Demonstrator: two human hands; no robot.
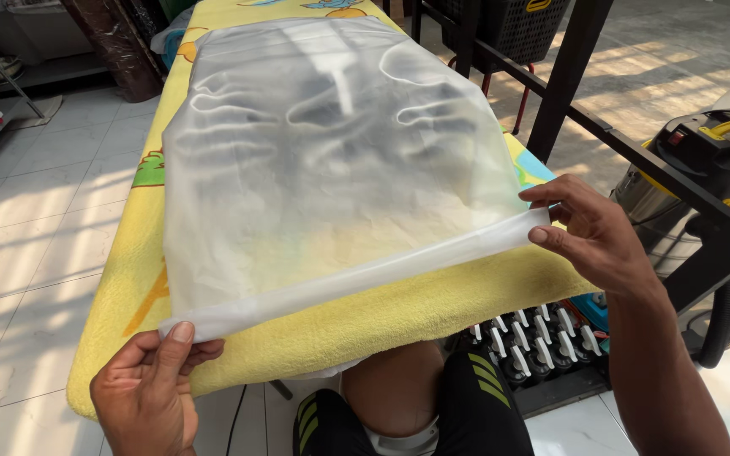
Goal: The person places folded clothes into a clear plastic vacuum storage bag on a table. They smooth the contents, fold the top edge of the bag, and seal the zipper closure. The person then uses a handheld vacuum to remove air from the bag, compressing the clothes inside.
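A large, frosted, translucent plastic bag (331, 160) is lying flat along the surface (128, 279), which is covered with a fluffy yellow towel with cartoon prints (399, 317). Something pale and folded is showing dimly through the plastic, too blurred to identify. The bag's near edge is folded into a narrow white band running diagonally across the towel.

The left hand (147, 390) is pinching the near left corner of that band, thumb on top and fingers curled beneath it. The right hand (595, 235) is gripping the opposite end of the band at the right side of the surface, fingertips closed on the plastic. Both hands are clamped on the bag, well apart from each other, holding the folded edge taut between them.

The person's knees in black shorts with yellow-green stripes (475, 397) are showing below the surface's near edge. To the right, a black metal frame (589, 110) is standing beside a yellow and black vacuum cleaner (703, 148), and a rack of small white-tipped pieces (534, 338) is sitting low near the tiled floor (35, 253).
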